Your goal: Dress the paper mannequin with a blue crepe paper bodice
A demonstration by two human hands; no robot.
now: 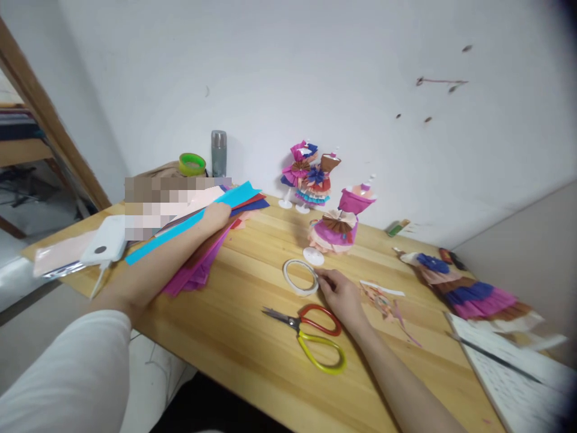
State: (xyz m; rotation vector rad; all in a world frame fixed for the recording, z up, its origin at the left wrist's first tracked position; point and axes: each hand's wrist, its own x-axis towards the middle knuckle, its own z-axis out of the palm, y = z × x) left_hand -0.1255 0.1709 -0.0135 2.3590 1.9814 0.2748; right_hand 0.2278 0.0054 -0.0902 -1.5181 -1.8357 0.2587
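My left hand (219,218) is closed over a strip of bright blue crepe paper (171,236) on a pile of coloured paper; its fingertips are hidden. Magenta sheets (198,273) fan out below that forearm. Beside the dress stands, my right hand (339,293) has its fingers bent and pinched at the right edge of a roll of narrow white tape (288,278), which lies flat on the table. Just below this hand are scissors (295,323) with one red and one yellow handle, their blades pointing left. Paper scraps (383,304) lie right of it.
Small paper dresses on white stands (345,222) are near the wall, and another dress (478,291) lies at the right. A written sheet (500,379) bears a dark pen. A white device (106,239), flask (219,155) and green tape roll (192,164) are left.
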